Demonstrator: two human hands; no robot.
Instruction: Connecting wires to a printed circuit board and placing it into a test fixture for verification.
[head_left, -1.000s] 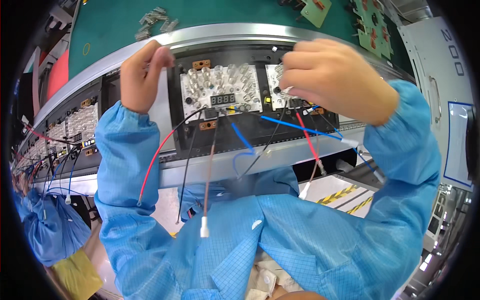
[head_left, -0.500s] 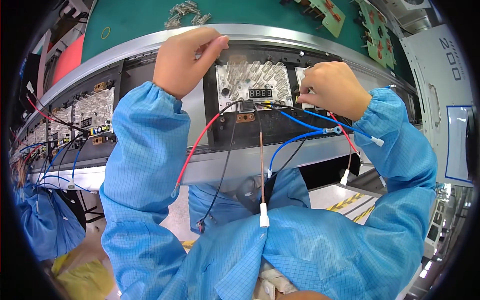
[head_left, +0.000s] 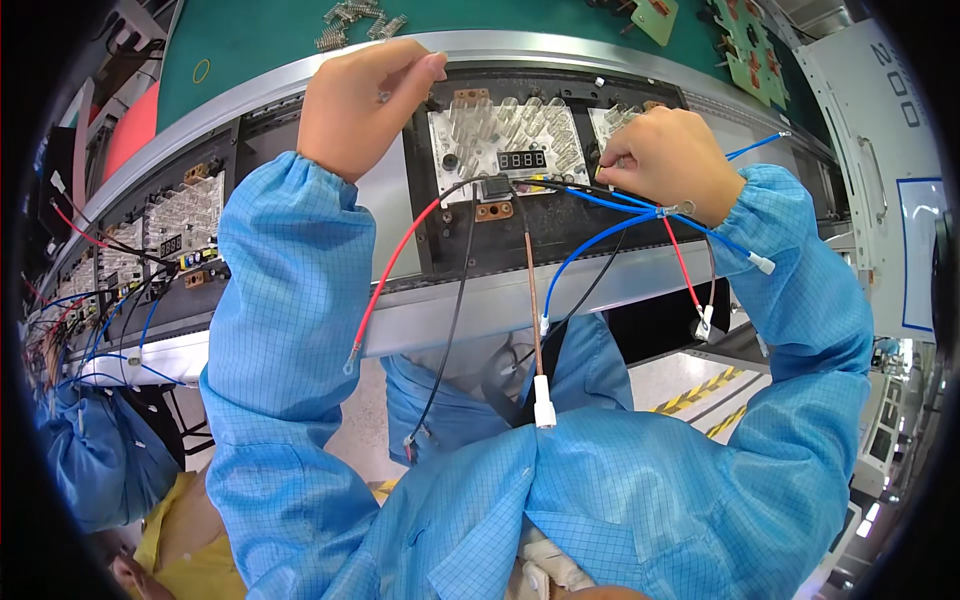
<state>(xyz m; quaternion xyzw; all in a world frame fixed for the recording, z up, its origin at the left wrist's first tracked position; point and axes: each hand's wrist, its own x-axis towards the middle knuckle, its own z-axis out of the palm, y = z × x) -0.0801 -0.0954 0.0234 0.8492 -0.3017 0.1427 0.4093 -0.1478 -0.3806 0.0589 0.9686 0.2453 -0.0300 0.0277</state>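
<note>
Over the upper left of a white circuit board [head_left: 487, 165], my left hand [head_left: 360, 105] is closed, thumb pressed to bent fingers; anything in them is hidden. The board carries clear tubular parts [head_left: 525, 125] and a small digit display [head_left: 521, 160], and sits in a dark fixture [head_left: 440, 240]. My right hand [head_left: 675, 160] pinches at a second white board [head_left: 608, 125], mostly covered by that hand; what its fingertips hold is too small to make out. From the first board hang a red wire [head_left: 400, 260], a black wire [head_left: 462, 310], a brown lead [head_left: 533, 300] and several blue wires [head_left: 590, 235].
Springs [head_left: 355, 22] and a yellow ring [head_left: 202, 70] lie on the green mat [head_left: 260, 50] beyond the metal rail [head_left: 500, 45]. Green boards [head_left: 745, 60] are at far right. More wired boards [head_left: 180, 220] line the left. A person in yellow [head_left: 190, 540] shows at lower left.
The view has shifted slightly, so the bench sits higher. The hanging wires have swung a little. A blue wire now sticks out beyond my right hand. More of the person in yellow shows.
</note>
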